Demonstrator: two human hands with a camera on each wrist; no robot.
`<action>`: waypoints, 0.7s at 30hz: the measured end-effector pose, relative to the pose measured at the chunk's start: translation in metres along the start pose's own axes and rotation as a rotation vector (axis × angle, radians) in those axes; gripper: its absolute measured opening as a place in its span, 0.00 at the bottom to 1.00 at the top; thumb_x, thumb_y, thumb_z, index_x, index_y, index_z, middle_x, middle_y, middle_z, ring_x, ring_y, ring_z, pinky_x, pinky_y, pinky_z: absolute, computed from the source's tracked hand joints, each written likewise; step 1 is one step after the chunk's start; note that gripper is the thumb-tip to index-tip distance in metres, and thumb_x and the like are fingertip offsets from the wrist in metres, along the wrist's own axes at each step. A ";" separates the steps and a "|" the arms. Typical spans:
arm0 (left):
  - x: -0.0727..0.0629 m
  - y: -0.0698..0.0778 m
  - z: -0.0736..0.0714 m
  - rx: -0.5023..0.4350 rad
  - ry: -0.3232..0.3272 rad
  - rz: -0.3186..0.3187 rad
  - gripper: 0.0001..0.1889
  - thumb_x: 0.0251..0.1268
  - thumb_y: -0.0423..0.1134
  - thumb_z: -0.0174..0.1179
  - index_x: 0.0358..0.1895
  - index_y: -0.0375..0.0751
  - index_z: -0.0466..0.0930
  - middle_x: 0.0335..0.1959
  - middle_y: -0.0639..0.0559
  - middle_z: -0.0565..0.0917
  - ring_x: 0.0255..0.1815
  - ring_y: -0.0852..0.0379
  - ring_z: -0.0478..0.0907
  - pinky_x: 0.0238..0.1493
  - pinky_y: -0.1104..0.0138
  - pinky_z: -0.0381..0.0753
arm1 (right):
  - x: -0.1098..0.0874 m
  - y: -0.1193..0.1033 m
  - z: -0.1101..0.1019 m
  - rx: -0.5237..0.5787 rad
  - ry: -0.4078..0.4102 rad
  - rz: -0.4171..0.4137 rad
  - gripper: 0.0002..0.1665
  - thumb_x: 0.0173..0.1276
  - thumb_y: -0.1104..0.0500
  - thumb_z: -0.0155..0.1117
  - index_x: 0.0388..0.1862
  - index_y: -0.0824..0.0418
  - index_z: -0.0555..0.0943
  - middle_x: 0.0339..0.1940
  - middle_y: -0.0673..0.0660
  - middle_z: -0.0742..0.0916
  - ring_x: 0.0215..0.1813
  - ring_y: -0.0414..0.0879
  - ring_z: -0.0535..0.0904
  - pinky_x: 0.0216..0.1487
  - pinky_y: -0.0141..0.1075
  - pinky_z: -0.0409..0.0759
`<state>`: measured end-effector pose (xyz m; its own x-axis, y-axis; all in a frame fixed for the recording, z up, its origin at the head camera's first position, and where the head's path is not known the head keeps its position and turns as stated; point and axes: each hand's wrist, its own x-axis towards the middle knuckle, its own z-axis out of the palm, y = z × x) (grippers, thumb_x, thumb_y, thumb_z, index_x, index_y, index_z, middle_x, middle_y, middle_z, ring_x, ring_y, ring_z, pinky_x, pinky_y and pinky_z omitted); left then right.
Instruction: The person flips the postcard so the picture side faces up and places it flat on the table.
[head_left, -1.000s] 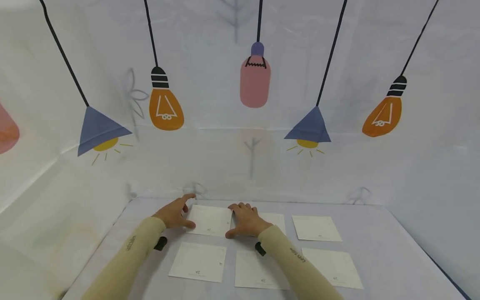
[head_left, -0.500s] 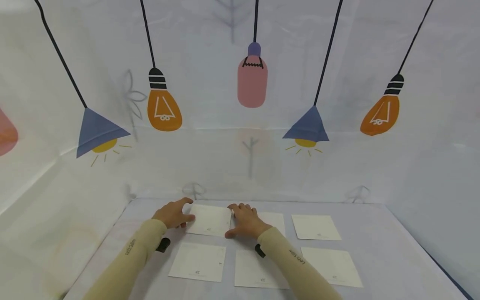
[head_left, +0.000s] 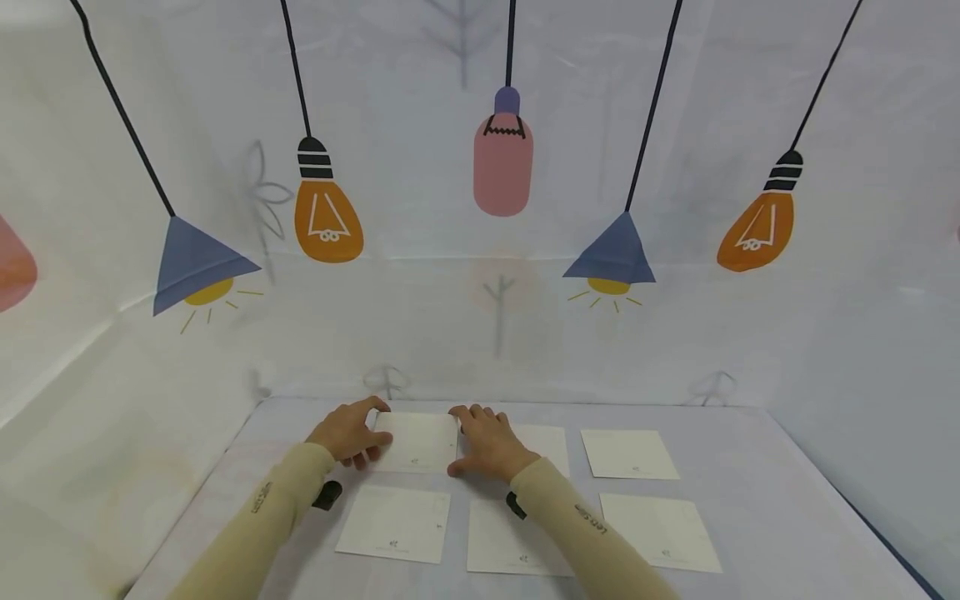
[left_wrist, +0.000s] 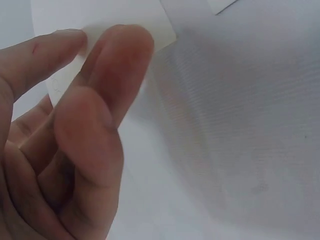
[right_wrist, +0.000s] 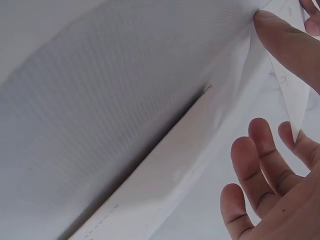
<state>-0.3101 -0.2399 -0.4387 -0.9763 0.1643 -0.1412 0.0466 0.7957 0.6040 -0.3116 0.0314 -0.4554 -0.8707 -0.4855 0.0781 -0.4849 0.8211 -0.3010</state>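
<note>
A: State the position of the white card [head_left: 415,442].
B: It is between both hands, in the far row on the white table [head_left: 780,508], behind a second card [head_left: 393,523].
A: Left hand [head_left: 348,432]?
B: Thumb and fingers pinch the left edge.
A: Right hand [head_left: 491,443]?
B: Fingers are spread apart; one fingertip touches a corner. Thumb contact cannot be determined.

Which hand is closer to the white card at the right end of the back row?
Right. Both are left of that white card: the right hand closer, at the right edge of the leftmost back card; the left hand farther, at its left edge.
</note>
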 end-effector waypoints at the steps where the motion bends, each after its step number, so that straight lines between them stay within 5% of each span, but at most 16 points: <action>1: 0.000 -0.001 0.001 -0.009 0.005 -0.006 0.28 0.65 0.42 0.70 0.66 0.47 0.72 0.20 0.53 0.84 0.18 0.52 0.82 0.22 0.61 0.79 | 0.000 0.000 0.000 -0.002 0.003 -0.002 0.54 0.51 0.41 0.83 0.73 0.54 0.67 0.48 0.49 0.79 0.51 0.47 0.75 0.60 0.49 0.70; 8: -0.001 -0.002 0.002 -0.025 0.053 0.026 0.25 0.63 0.42 0.72 0.61 0.46 0.74 0.20 0.54 0.84 0.18 0.53 0.81 0.21 0.61 0.78 | -0.002 0.002 0.001 0.101 -0.002 -0.001 0.49 0.57 0.46 0.81 0.74 0.52 0.67 0.47 0.49 0.80 0.42 0.42 0.78 0.47 0.40 0.78; 13: -0.003 -0.001 0.002 -0.013 0.080 0.058 0.23 0.62 0.42 0.72 0.57 0.46 0.75 0.20 0.55 0.84 0.17 0.54 0.80 0.20 0.61 0.77 | -0.001 0.009 0.000 0.241 0.010 0.002 0.38 0.64 0.50 0.76 0.71 0.51 0.71 0.39 0.44 0.81 0.32 0.38 0.75 0.37 0.35 0.75; 21: -0.006 0.001 0.001 -0.013 0.092 0.080 0.22 0.63 0.42 0.72 0.57 0.45 0.75 0.20 0.56 0.84 0.18 0.54 0.80 0.20 0.61 0.76 | -0.004 0.008 -0.006 0.406 0.020 0.076 0.27 0.72 0.48 0.68 0.66 0.52 0.77 0.36 0.42 0.85 0.29 0.39 0.78 0.38 0.39 0.77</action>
<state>-0.3039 -0.2394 -0.4386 -0.9848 0.1724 -0.0195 0.1232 0.7744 0.6206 -0.3120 0.0413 -0.4527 -0.9063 -0.4186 0.0583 -0.3507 0.6678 -0.6565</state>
